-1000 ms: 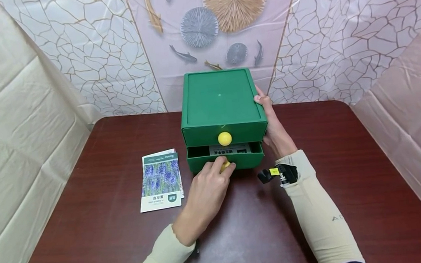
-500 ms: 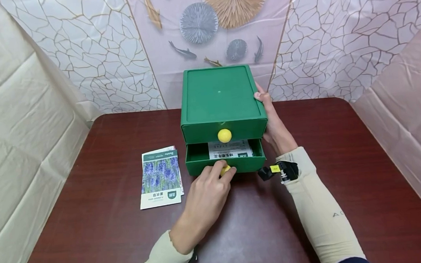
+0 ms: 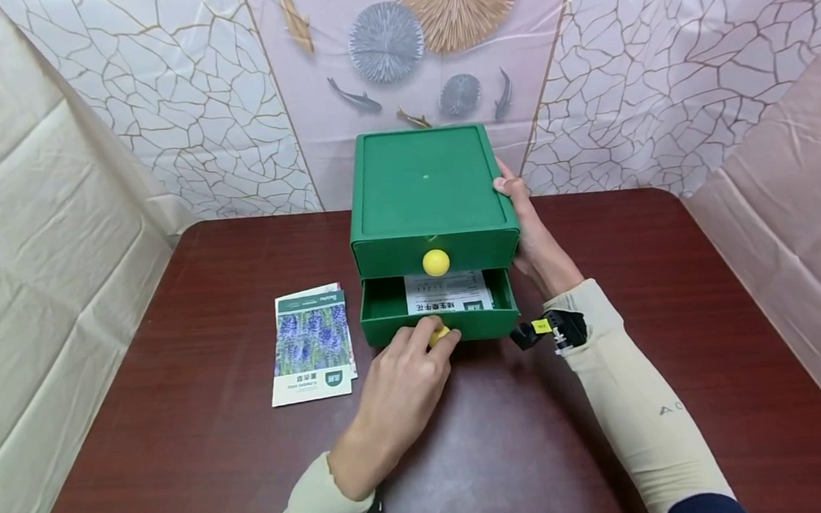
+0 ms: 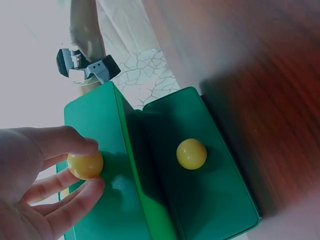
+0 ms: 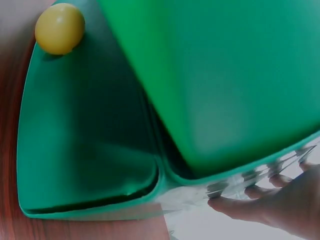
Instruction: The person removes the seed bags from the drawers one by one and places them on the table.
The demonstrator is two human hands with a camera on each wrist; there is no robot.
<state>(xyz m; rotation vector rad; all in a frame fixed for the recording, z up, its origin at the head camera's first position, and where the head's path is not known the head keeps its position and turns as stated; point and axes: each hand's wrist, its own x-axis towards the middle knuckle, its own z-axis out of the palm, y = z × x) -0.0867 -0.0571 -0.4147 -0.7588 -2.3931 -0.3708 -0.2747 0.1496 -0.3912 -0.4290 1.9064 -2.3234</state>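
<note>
A green two-drawer box (image 3: 426,182) stands near the back of the table, its lower drawer (image 3: 486,326) pulled partway out. My left hand (image 3: 401,383) pinches that drawer's yellow knob (image 4: 85,165) between thumb and fingers. A second yellow knob (image 3: 436,262) is on the upper drawer, which is closed. Inside the lower drawer lies a white printed packet (image 3: 450,294), its far end hidden beneath the upper drawer. My right hand (image 3: 537,237) presses against the box's right side; in the right wrist view its fingertips (image 5: 217,202) touch the side wall.
Left of the box, a seed packet with purple flowers (image 3: 310,347) lies on another packet (image 3: 325,290), mostly covered. The dark reddish table (image 3: 180,472) meets a patterned backdrop (image 3: 214,102) behind, and pale cloth hangs on both sides.
The left hand has drawn the lower drawer farther toward me, so more of the white packet inside shows. The right hand has stayed at the box's side.
</note>
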